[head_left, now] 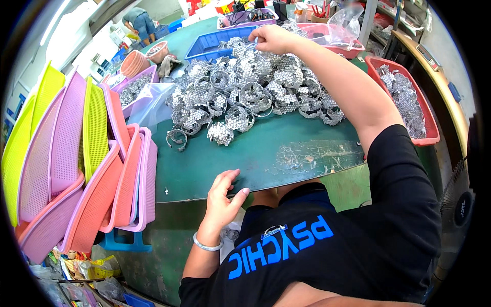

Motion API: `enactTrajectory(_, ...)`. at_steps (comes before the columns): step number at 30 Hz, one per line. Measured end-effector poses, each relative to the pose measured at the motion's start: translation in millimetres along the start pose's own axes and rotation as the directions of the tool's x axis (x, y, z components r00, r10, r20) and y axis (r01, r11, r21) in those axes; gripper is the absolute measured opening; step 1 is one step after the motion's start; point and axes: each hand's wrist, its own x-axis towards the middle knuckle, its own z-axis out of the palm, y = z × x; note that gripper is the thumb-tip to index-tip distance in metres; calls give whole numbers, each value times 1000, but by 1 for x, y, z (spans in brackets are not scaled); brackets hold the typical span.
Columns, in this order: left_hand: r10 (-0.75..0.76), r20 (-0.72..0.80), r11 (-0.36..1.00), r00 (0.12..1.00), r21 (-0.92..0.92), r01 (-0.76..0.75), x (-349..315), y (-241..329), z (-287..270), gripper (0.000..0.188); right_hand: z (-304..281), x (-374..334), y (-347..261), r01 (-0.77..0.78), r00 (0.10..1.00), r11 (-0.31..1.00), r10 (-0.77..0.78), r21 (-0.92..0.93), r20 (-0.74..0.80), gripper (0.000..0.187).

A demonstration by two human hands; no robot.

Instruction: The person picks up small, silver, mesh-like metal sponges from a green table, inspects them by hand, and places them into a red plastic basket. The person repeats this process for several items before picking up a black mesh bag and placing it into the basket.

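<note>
Silvery honeycomb-patterned pieces (pixel 246 77) heap across the far half of the green worktop (pixel 225 163), right up by the blue tray (pixel 215 37)! The right hand (pixel 272 40) reaches over their far side, half curled; whether it grips one is hard to tell. The left hand (pixel 221 198), loosely open and empty, is at the near edge.

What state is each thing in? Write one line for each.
Silver heap: loose pieces, piled up
Right hand: at heap's far side, grip unclear
Left hand: thumb spread, apparently empty
Table: scuffed near front edge
Red bin: holding silver pieces
Mesh baskets: stacked, tilted
</note>
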Motion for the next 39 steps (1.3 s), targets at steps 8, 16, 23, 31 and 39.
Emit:
enactTrajectory(8, 10, -4, 1000, 1000, -9, -10, 0, 0, 1, 43, -18, -11, -21, 240, 957, 905, -281, -352, -72, 28)
enactTrajectory(16, 26, -6, 1000, 1000, -7, -26, 3, 2, -2, 43, -22, -17, -6, 84, 993, 902, -109, -423, -34, 27)
enactTrajectory(23, 63, 2, 998, 998, 0, -63, 5, 7, 0, 42, -25, -11, -1, -178, 965, 941, 225, -288, 138, 51)
enactTrajectory(31, 51, 7, 999, 999, 0, -51, 2, 5, 1, 42, 3, -45, -66, 229, 973, 828, -179, -511, 146, 66)
enactTrajectory(39, 64, 4, 998, 998, -4, -64, -1, 6, 0, 43, 28, -28, -70, 348, 938, 738, -275, -579, 212, 52)
